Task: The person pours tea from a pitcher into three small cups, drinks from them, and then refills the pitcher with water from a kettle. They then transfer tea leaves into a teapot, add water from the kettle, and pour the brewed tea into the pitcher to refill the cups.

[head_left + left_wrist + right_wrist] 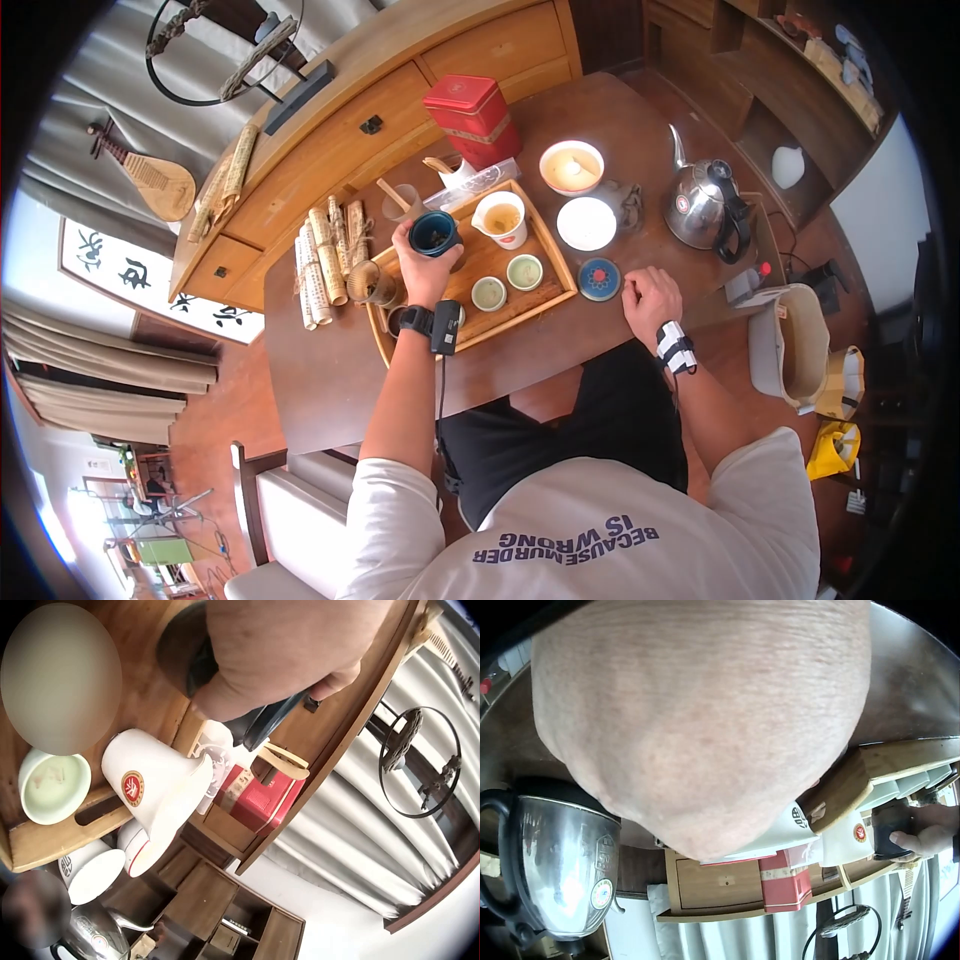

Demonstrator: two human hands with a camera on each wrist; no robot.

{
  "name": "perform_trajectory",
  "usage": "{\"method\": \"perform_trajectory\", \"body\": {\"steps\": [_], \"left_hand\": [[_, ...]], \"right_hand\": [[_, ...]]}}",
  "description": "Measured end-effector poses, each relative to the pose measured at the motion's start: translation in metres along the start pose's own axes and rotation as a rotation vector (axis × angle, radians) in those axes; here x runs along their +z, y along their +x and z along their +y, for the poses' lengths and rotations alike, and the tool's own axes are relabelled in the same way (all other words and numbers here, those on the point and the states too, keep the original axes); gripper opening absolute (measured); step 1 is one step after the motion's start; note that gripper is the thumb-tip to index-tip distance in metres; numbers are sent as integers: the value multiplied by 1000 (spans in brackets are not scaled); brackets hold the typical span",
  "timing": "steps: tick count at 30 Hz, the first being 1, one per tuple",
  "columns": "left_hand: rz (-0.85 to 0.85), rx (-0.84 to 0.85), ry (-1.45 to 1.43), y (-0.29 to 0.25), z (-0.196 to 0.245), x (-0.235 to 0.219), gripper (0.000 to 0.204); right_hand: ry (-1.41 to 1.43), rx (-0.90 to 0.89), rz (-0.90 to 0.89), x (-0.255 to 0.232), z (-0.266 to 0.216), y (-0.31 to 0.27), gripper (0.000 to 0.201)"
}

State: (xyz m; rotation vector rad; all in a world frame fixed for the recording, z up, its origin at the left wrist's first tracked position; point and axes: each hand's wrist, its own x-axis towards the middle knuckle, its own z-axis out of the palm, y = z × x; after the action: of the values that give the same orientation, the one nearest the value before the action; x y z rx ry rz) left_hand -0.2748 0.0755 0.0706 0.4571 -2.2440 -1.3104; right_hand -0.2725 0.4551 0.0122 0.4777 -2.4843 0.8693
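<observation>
Just left of the tray, the scrolls lie on the desk. Over the tray's left part, the left grip has its fingers curled round the sides of the teal cup, which has something dark inside. Its mouth looks up towards the head view; which way any tilt runs, I cannot tell. The cup is squat, with no clear long axis; the line from base to mouth looks roughly upright. A loose hold on its smooth wall might let it slip, or a tip might spill what it contains. On the tray, right of the cup, the pitcher and two small cups could be knocked if the wrist swung low. Right of the tray lies the blue disc; just beside it, the right grip is loosely bent, nothing visible in it, and might nudge it.
</observation>
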Motion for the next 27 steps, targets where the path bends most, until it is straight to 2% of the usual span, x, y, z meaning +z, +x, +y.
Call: {"method": "perform_trajectory", "body": {"steps": [8,17,20,23,26,27], "left_hand": [[-51,9,-32,2,-10,0,96],[-63,-2,148,-9,-1,-17,114],[-34,-54,179,-20,-2,-20,114],[65,-10,182,-42,2,-25,100],[-42,-51,141,-68,18,-47,80],[-62,-20,142,-78,27,-55,57]], "right_hand": [[-6,5,-6,1,0,0,6],[3,-22,12,3,1,0,6],[-1,-27,12,4,2,-1,6],[0,-27,9,4,3,-1,6],[9,-12,-9,5,4,-3,5],[10,-16,-6,6,5,-3,5]]}}
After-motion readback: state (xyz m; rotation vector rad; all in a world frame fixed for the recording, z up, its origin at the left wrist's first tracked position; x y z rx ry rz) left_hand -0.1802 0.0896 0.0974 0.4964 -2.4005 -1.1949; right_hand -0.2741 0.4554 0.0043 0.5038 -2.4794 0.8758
